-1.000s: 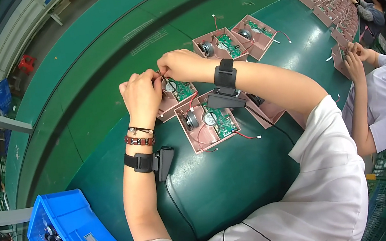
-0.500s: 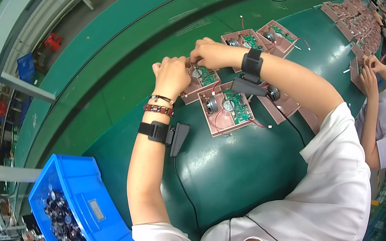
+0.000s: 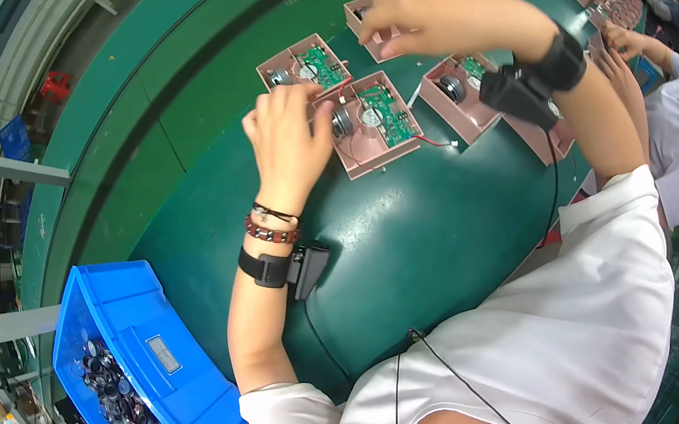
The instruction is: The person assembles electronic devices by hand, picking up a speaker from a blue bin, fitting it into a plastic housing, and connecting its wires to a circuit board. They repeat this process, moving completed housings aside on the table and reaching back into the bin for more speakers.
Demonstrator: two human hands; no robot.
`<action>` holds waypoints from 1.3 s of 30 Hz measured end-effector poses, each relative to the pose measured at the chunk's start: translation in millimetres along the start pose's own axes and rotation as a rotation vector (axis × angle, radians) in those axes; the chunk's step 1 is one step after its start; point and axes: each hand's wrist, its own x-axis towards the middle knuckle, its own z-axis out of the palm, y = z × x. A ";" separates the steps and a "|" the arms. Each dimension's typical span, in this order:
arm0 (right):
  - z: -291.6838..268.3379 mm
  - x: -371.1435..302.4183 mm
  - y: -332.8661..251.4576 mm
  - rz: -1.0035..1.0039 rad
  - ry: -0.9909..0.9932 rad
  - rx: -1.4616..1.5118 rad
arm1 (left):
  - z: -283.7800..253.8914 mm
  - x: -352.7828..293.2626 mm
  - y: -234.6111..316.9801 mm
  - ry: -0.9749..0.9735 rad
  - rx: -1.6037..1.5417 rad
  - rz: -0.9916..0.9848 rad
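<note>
- Fingers of left hand curl, touching the centre pink tray at its left edge.
- Right hand pinches at the upper tray; what it holds, cannot tell.

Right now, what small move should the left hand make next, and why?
Probably press the left hand's fingertips down on the speaker end of the middle pink case: they already touch it there, and its red wire lies loose. The right hand is busy at the farther pink case.
</note>
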 end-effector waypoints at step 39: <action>47.7 -207.0 -35.7 0.713 1.330 0.535 | 25.9 -51.2 12.0 -0.124 -0.381 -0.176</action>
